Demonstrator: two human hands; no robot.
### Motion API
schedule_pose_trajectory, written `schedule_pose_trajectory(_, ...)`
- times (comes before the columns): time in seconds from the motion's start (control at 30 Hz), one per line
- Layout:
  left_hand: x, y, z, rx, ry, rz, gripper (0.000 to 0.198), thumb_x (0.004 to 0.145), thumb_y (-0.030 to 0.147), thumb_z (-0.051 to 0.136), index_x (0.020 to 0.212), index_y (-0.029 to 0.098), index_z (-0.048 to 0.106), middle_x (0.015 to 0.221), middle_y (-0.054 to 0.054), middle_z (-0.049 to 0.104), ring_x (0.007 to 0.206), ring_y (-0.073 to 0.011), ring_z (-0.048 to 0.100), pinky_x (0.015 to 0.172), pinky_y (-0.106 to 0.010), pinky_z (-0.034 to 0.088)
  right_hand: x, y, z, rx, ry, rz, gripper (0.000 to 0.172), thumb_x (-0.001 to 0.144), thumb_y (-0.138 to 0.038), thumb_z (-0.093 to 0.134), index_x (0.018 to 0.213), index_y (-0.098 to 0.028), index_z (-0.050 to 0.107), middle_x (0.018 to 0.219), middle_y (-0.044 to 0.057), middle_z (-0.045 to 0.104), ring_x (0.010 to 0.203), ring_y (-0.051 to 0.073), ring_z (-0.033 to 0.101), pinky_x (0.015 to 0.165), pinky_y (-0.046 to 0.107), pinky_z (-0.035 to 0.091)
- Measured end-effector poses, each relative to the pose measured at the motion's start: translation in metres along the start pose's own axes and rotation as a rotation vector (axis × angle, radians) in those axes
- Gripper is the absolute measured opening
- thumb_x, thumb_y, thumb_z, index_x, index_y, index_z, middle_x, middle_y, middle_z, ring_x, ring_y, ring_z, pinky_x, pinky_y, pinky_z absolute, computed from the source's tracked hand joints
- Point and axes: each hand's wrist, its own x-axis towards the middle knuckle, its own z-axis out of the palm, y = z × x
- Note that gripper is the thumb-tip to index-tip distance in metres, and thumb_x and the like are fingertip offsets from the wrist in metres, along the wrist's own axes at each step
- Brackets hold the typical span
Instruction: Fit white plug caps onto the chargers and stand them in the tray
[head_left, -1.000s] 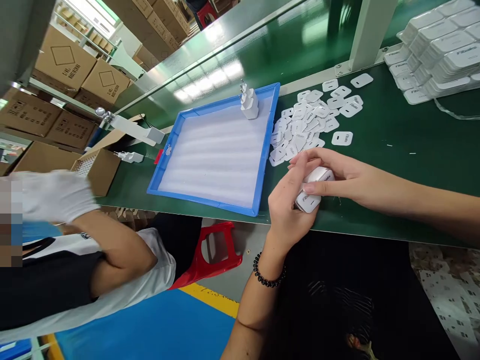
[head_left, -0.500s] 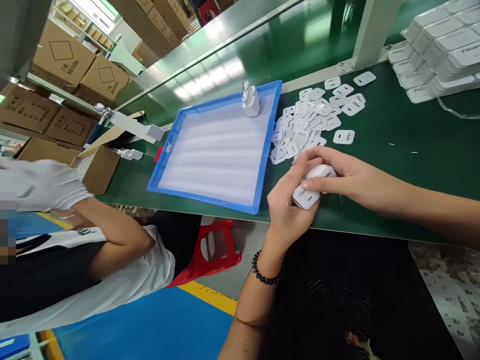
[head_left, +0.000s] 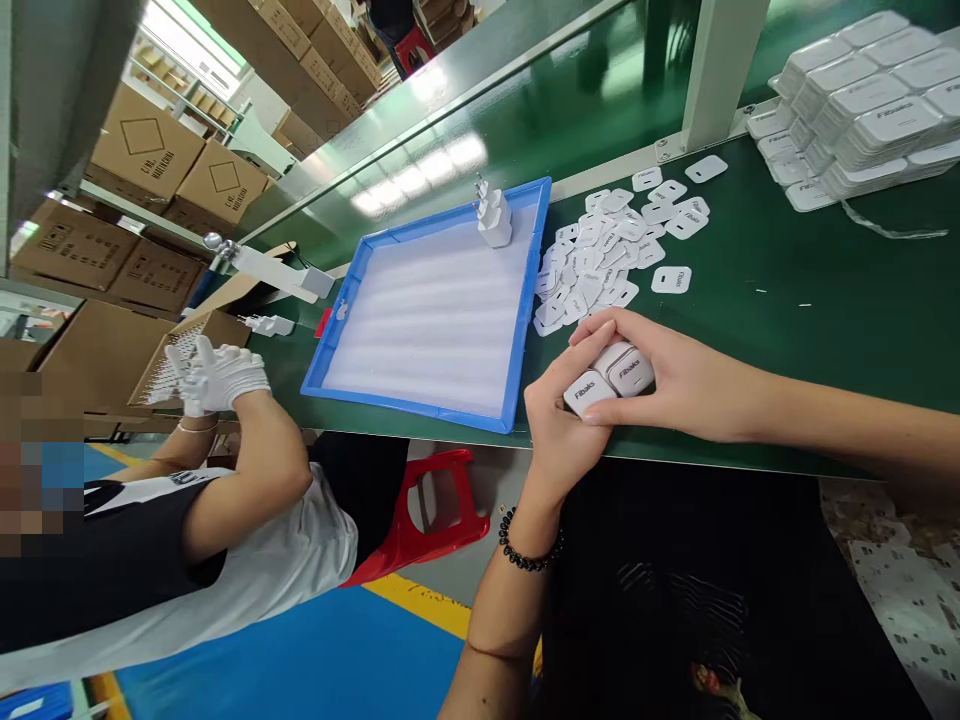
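Observation:
Both my hands meet over the bench edge around two white rounded charger blocks, a near one (head_left: 587,394) and a far one (head_left: 630,371), each printed "Fibaks". My left hand (head_left: 559,410), wearing a black beaded bracelet at the wrist, wraps them from the left and below. From the right, my right hand (head_left: 675,385) closes on them, its thumb by the near block and its fingers over the top. Their undersides are hidden in my palms. Just beyond my fingers lies a pile of white faceplates (head_left: 592,255) with small slots and the same print.
A blue-rimmed tray (head_left: 514,380) holds white plug adapters (head_left: 493,215) at its far corner. Stacked faceplates (head_left: 877,115) stand at the right on the green bench (head_left: 795,370). At left, a co-worker's white-gloved hands (head_left: 225,375) are beside a carton (head_left: 217,327). A red stool (head_left: 442,535) stands below.
The blocks have turned in my hands, so both printed faces now show and the slot seen before is out of sight. The co-worker's gloved hands have come into view near the carton.

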Motion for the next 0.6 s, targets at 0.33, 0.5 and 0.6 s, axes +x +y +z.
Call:
schedule_pose_trajectory(0.33,0.0,-0.001,-0.004,-0.016,0.009,-0.068,0.048,0.083,0.023,0.076,0.13,0.018,0.07,0.126,-0.01,0.076,0.112,-0.0245,0.074,0.093,-0.033,0.064,0.003,0.003,0.005,0.033,0.075,-0.097,0.035,0.077,-0.031,0.076,0.106,-0.021,0.058,0.102,0.003,0.065,0.095,0.023,0.061,0.084,0.037,0.049)
schedule_pose_trajectory(0.5,0.0,0.001,0.003,-0.014,0.057,-0.055,0.046,0.081,0.012,0.07,0.127,0.022,0.073,0.129,-0.008,0.075,0.119,-0.0249,0.072,0.105,-0.038,0.06,0.003,0.002,0.011,-0.02,0.198,-0.15,0.042,0.069,-0.026,0.079,0.105,-0.02,0.058,0.1,0.003,0.066,0.093,0.023,0.062,0.086,0.038,0.049)
schedule_pose_trajectory(0.6,0.002,-0.002,0.006,-0.037,0.039,-0.117,0.051,0.079,0.011,0.069,0.128,0.023,0.072,0.13,-0.007,0.074,0.115,-0.0253,0.073,0.1,-0.038,0.061,0.005,0.006,0.007,-0.024,0.152,-0.106,0.052,0.067,-0.024,0.079,0.111,-0.02,0.053,0.101,0.004,0.063,0.091,0.023,0.062,0.082,0.038,0.051)
